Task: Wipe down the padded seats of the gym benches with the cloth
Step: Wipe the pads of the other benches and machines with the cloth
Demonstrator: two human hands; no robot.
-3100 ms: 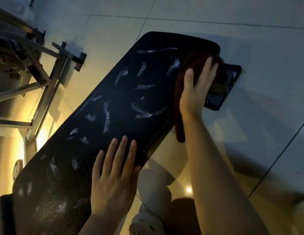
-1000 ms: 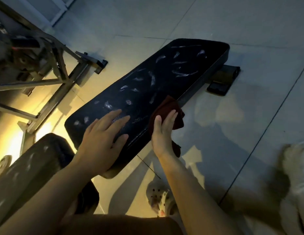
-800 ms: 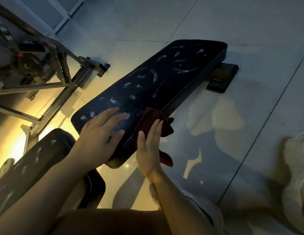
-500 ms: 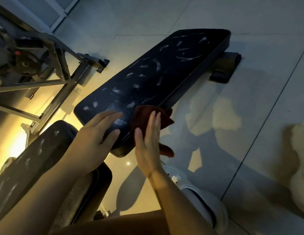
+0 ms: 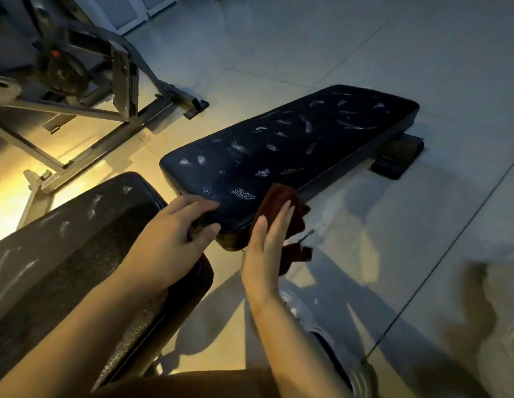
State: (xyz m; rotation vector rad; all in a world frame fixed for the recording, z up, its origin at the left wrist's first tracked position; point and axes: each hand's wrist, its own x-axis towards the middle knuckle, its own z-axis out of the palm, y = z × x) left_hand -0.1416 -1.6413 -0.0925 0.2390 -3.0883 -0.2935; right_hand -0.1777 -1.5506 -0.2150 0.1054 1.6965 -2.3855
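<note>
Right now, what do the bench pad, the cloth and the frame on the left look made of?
Bench pad: looks like black vinyl or leather, pebbled grain, whitish scuffs. Cloth: soft dark red fabric, likely terry or microfibre, bunched in folds. Frame: grey metal, dull sheen, straight bars.

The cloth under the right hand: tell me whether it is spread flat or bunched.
Bunched. The dark red cloth sits crumpled against the bench pad's near side edge, one end hanging loose below, pressed by the right hand.
</note>
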